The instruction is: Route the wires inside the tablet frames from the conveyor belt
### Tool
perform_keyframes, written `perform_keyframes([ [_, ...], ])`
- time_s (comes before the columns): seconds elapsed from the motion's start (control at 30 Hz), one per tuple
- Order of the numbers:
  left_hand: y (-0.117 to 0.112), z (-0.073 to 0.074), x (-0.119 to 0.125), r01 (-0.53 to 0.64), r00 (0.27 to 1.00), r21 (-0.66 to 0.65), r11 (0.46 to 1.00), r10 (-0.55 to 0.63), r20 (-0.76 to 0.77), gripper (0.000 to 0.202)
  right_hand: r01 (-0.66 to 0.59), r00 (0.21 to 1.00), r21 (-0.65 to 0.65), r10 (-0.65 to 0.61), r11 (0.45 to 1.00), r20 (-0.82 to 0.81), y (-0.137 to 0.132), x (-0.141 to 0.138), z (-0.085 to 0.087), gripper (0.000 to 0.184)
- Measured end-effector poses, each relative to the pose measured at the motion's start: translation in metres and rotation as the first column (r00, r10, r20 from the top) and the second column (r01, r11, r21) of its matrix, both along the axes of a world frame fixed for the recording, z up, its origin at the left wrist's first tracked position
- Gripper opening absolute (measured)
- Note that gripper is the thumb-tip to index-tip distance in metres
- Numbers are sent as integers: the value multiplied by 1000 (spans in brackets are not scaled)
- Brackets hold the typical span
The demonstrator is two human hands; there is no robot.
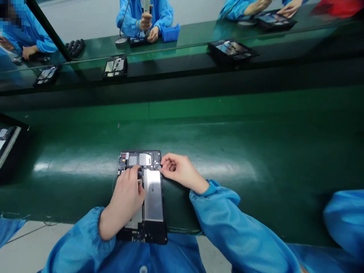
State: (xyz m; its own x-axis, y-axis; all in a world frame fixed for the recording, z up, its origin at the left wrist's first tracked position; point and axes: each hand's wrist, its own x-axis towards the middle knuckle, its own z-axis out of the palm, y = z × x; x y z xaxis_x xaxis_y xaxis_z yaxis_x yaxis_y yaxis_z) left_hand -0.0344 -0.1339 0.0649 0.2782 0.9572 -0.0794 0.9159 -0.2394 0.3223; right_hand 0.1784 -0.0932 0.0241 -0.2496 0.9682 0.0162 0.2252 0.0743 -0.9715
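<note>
An opened tablet (152,197) lies lengthwise on the green belt at the near edge, its circuit board and silver battery exposed. My left hand (127,195) rests on the tablet's left half, fingers curled and pressing a small dark part near the board. My right hand (178,170) sits at the tablet's upper right edge, fingers curled in a pinch against the frame. What the fingertips hold, if anything, is too small to make out. Both arms wear blue sleeves.
The green conveyor belt (241,151) runs left to right. A dark tray (8,146) sits at the left edge. Across a rail, other opened tablets (115,67) (231,49) lie on a far belt. Several people in blue work opposite; one person's hands (146,22) hold a tool.
</note>
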Motion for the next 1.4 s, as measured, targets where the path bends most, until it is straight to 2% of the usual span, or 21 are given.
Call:
perform_keyframes([
  [0.17, -2, 6, -6, -28, 986, -116, 993, 46, 160, 44, -17, 999, -57, 14, 998, -39, 1, 2, -1, 10],
  [0.27, 4, 9, -6, -31, 980, -59, 998, 42, 192, 36, -22, 998, -92, 16, 996, -66, 2, 2, -2, 10],
  [0.33, 14, 9, -4, 51, 977, 47, 998, -59, 203, 31, -28, 996, -106, 19, 994, -83, 2, 2, -2, 11],
  [0.4, 28, 7, -1, 184, 957, 97, 978, -201, 209, 18, -37, 996, -118, 27, 992, -83, 3, 3, -2, 11],
  [0.5, 52, 1, 2, 332, 914, 25, 943, -328, 237, 8, -49, 996, -150, 38, 987, -77, 4, 5, -1, 13],
  [0.63, 73, 1, 4, 407, 890, -93, 909, -372, 263, 9, -55, 995, -178, 38, 982, -94, 6, 8, 1, 15],
  [0.97, 85, 15, 9, 423, 900, -226, 877, -379, 215, 11, -109, 991, -195, 91, 975, -98, 8, 14, 3, 15],
  [1.13, 87, 15, 11, 421, 904, -214, 881, -388, 181, 11, -113, 990, -183, 96, 977, -98, 8, 16, 0, 14],
  [1.4, 84, 18, 15, 412, 910, -172, 895, -414, 28, 15, -102, 984, -207, 68, 973, -165, 10, 18, -1, 19],
])
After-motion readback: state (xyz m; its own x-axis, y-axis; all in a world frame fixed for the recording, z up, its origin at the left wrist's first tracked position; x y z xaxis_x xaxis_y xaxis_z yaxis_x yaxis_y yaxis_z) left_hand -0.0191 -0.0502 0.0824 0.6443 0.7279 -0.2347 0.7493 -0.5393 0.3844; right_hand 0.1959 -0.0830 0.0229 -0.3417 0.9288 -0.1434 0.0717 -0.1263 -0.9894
